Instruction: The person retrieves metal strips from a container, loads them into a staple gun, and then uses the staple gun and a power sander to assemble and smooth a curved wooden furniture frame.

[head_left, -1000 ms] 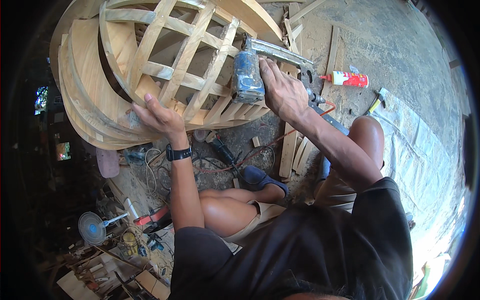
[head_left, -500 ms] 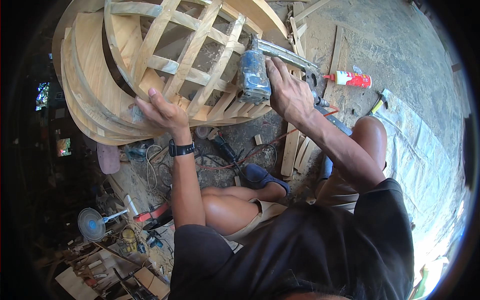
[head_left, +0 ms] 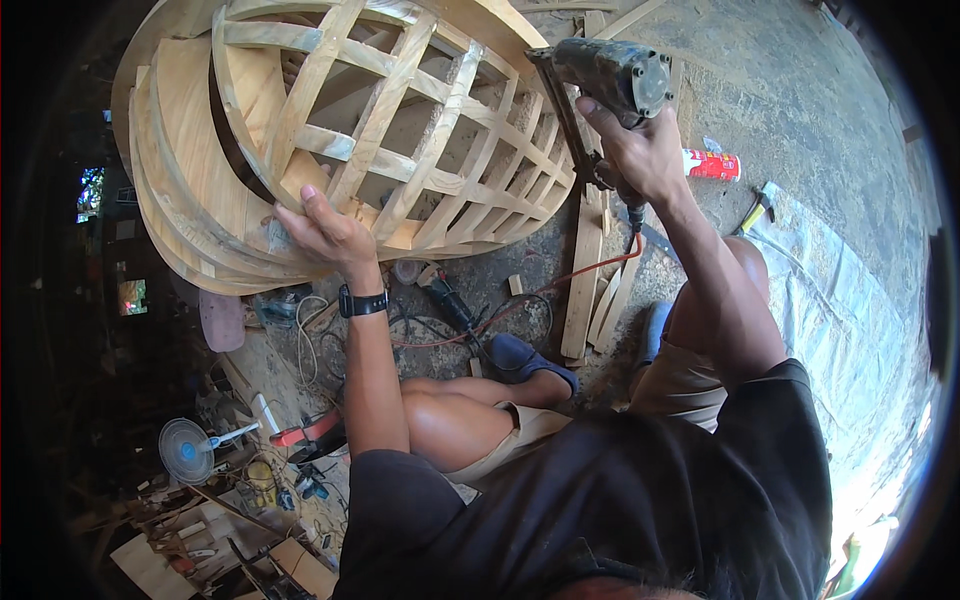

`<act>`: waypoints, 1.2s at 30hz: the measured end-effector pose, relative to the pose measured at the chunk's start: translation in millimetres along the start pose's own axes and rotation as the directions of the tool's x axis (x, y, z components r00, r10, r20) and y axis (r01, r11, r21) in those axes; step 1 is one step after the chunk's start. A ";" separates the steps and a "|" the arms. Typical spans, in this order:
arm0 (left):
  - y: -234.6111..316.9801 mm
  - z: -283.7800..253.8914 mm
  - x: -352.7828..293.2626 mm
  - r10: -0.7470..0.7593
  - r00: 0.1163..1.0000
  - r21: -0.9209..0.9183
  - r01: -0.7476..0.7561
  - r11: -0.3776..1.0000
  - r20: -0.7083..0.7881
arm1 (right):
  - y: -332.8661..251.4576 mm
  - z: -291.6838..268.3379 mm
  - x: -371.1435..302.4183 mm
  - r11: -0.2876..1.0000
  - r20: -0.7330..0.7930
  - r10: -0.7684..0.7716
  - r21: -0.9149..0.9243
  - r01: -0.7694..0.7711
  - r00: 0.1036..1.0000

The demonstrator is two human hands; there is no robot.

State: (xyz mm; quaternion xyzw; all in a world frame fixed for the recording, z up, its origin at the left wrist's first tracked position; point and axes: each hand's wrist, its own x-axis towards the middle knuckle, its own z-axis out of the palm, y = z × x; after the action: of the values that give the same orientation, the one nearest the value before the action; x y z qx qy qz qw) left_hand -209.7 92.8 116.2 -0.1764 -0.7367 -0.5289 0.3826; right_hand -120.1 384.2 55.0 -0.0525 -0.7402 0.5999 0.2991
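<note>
A curved wooden frame [head_left: 437, 180] with crossing slats and rounded ribs, like a small boat hull, fills the upper left. At its near edge my left hand [head_left: 335, 235] grips a board, thumb on top; the fingertips are partly hidden. My right hand [head_left: 650, 155] is closed around the handle of a pneumatic nail gun [head_left: 605, 75]. The tool is held up just right of the frame, apart from my left hand. Its narrow magazine slants along the frame's right side, and a red air hose [head_left: 592, 265] trails from its handle.
Loose wood strips [head_left: 580, 290] lie on the floor beside a corded power tool [head_left: 450, 303]. To the right are a red and white glue bottle [head_left: 712, 165], a hammer [head_left: 760, 207] and a pale tarp [head_left: 820, 270]. A fan [head_left: 187, 450] and clutter occupy the lower left.
My right hand has lifted the nail gun off the slats, swinging it up and to the right and turning it. My left hand stays on the frame.
</note>
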 end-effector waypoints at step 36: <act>-10.0 -10.0 0.9 0.075 0.997 0.241 -0.069 0.968 -0.013 | -104.6 -5.0 91.3 0.932 0.383 0.207 -0.358 -0.062 0.900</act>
State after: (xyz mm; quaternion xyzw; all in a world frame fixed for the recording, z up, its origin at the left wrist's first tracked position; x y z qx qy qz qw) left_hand -213.1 79.7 111.9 -0.1496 -0.7843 -0.4233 0.4281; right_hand -162.6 399.6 186.4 -0.0261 -0.8725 0.4814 0.0791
